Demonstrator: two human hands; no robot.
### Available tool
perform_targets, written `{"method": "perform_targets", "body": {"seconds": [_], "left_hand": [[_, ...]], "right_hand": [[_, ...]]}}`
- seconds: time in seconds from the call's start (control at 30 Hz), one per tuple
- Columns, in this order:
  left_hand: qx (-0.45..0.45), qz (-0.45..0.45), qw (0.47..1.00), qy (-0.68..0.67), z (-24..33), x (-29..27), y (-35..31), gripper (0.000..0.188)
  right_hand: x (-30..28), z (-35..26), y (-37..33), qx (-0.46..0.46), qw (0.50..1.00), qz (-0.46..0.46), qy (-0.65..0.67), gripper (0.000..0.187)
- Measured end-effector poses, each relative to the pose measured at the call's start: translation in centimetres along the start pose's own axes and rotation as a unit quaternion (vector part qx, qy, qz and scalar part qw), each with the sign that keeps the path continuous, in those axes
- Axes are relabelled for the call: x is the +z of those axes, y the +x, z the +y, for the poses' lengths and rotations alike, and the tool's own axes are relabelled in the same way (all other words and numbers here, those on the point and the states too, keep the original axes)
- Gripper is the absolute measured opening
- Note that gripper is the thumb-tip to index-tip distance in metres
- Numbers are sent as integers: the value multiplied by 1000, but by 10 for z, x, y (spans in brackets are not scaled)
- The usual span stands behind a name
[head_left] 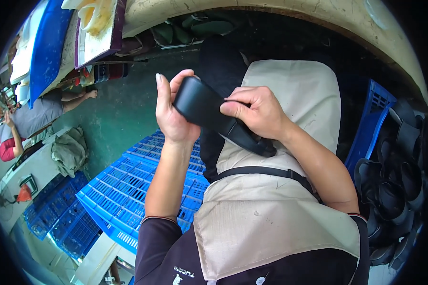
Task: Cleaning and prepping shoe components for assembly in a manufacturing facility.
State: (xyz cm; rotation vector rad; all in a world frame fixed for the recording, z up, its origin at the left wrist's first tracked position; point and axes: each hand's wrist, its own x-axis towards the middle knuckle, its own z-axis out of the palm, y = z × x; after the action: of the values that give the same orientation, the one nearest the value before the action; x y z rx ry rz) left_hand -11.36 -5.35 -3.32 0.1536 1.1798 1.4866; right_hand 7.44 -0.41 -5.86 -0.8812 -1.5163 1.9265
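Plainly smooth, the black shoe point(198, 107) lies in the loosely curled left hand point(174, 114), right hand point(260, 113) gripping it.

A black sole-shaped piece point(195, 102) lies between the left hand point(176, 124) and right hand point(264, 114), over the beige cloth apron point(295, 95) on the lap. Left of the lap is a blue slatted plastic crate point(123, 183); farther left, crumpled grey-green cloth point(70, 149) rests on a pale flat table point(35, 166). Rightward is piled black footwear point(394, 190); a curved beige table point(271, 6) spans the front.
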Motion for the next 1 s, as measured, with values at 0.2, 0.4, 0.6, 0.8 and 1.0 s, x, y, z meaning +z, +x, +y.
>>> {"method": "perform_targets", "body": {"seconds": [0.2, 0.4, 0.6, 0.8, 1.0], "left_hand": [[32, -11, 998, -54, -2, 52, -22, 69], [198, -234, 837, 453, 15, 40, -28, 74], [124, -247, 791, 545, 31, 7, -17, 76], [45, -128, 923, 359, -11, -17, 4, 74], [-20, 27, 984, 176, -27, -61, 4, 75]], "right_hand": [[-17, -15, -9, 64, 996, 49, 30, 18], [-81, -33, -23, 9, 967, 18, 255, 25], [-88, -36, -37, 248, 959, -104, 94, 35], [-62, 4, -47, 121, 988, -32, 95, 52], [-38, 7, -30, 243, 960, -126, 59, 56]]}}
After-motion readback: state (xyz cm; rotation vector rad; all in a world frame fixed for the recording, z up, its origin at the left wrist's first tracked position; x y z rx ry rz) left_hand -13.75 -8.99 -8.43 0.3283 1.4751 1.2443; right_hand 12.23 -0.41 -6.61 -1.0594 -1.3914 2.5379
